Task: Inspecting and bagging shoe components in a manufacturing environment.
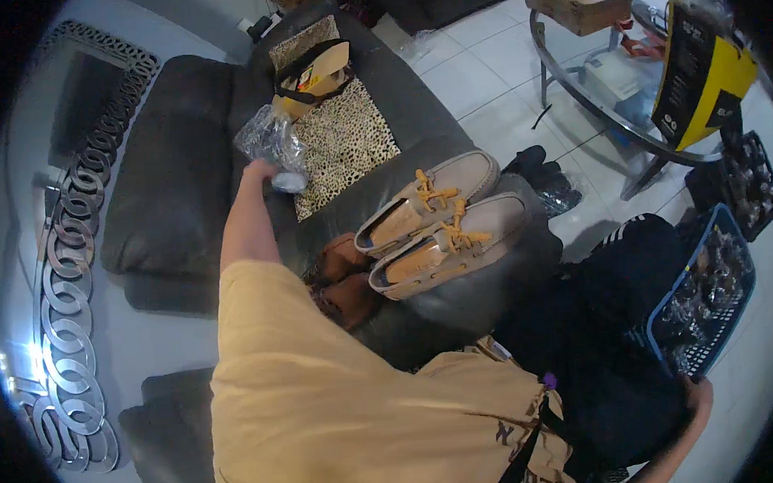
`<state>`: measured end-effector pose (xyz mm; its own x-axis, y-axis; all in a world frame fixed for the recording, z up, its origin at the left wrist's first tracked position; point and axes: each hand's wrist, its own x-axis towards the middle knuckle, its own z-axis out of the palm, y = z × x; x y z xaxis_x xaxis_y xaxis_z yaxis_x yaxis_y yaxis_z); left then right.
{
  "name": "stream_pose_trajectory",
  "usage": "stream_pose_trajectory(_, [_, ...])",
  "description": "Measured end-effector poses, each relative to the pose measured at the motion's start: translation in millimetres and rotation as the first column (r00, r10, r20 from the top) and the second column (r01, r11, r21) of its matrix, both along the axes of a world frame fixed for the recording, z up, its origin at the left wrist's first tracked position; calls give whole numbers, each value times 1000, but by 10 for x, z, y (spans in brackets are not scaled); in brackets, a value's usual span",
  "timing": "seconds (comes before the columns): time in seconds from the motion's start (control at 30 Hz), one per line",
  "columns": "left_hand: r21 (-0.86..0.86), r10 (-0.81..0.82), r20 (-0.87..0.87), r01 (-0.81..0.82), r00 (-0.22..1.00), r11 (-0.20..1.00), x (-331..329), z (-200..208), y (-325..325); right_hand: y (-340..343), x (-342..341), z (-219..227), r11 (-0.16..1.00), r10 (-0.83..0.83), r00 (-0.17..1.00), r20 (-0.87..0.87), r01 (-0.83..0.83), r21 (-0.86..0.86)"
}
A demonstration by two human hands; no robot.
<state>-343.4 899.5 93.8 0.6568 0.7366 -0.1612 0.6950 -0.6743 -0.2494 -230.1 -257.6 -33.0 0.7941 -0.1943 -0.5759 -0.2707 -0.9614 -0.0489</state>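
Note:
My left hand (260,171) reaches over the dark sofa, its fingers curled and partly hidden. It touches a crumpled clear plastic bag (269,136), and a small grey-white rounded object (290,183) lies right beside it; what the fingers hold I cannot make out. Low on the right, my right hand (697,396) grips the near corner of a tilted blue basket (725,224) filled with plastic-wrapped items. Between the arms, a pair of beige boat shoes (442,225) with yellow laces rests on the sofa arm. Brown shoes (345,283) sit partly hidden behind them.
A leopard-print cloth (347,147) covers part of the sofa (173,174), with an opened cardboard box (318,74) on it. At the right stands a glass table (561,66) bearing a carton and a yellow-and-black bag (702,85). Black bundles (541,181) lie on the tiled floor.

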Motion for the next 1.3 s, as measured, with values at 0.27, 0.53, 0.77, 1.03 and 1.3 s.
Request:
stream_pose_trajectory(0.27, [-483, 459, 280, -290, 843, 826, 274, -1217, -645, 44, -89, 251, 990, -66, 995, 79, 75, -118])
stream_pose_trajectory(0.53, [-168, -322, 400, 414, 858, 895, 1820, -490, -1273, 1022, -487, 1235, 894, -188, 854, 485, -55, 444])
stream_pose_trajectory(0.77, [-6, -743, 623, 951, 244, 308, 3205, 724, -3978, 2516, -703, 3010, 482, 269, 206, 941, -874, 54])
stream_pose_trajectory(1.03, [-167, -755, 615, 899, -227, -405, 3096, 1176, -7137, 2638, -715, 2997, 726, -107, 70, 992, -677, 126])
stream_pose_trajectory(1.3, [-127, -712, 456, 753, -534, -646, 2867, 1131, -7923, 1084, 359, 1876, 979, -165, -136, 977, -145, 145])
